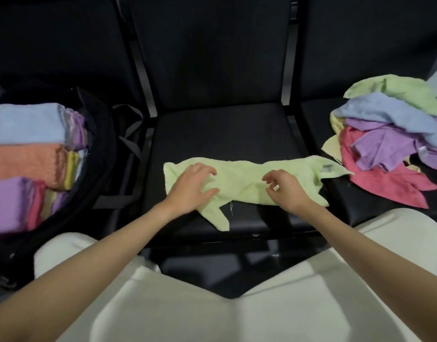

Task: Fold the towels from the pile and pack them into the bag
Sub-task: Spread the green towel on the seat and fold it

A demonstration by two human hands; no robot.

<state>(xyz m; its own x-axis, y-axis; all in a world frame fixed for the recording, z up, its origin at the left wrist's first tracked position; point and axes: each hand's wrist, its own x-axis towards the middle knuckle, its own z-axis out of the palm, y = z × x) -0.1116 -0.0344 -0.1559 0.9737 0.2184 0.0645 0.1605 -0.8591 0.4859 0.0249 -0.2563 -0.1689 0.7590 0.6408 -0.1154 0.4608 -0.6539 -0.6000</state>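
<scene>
A light green towel (239,178) lies rumpled across the black chair seat (220,134) in front of me. My left hand (190,187) rests on its left part with the fingers spread. My right hand (285,190) hovers over its right part with loosely curled fingers and holds nothing. The pile of unfolded towels (390,141), green, blue, purple, pink and yellow, sits on the seat at the right. The open black bag (99,154) at the left holds several folded towels (30,149) in blue, orange, purple, pink and yellow.
Black chair backs (210,50) stand behind the seats. My legs in light trousers (212,304) fill the bottom of the view. Bag straps (131,141) hang between the bag and the middle seat.
</scene>
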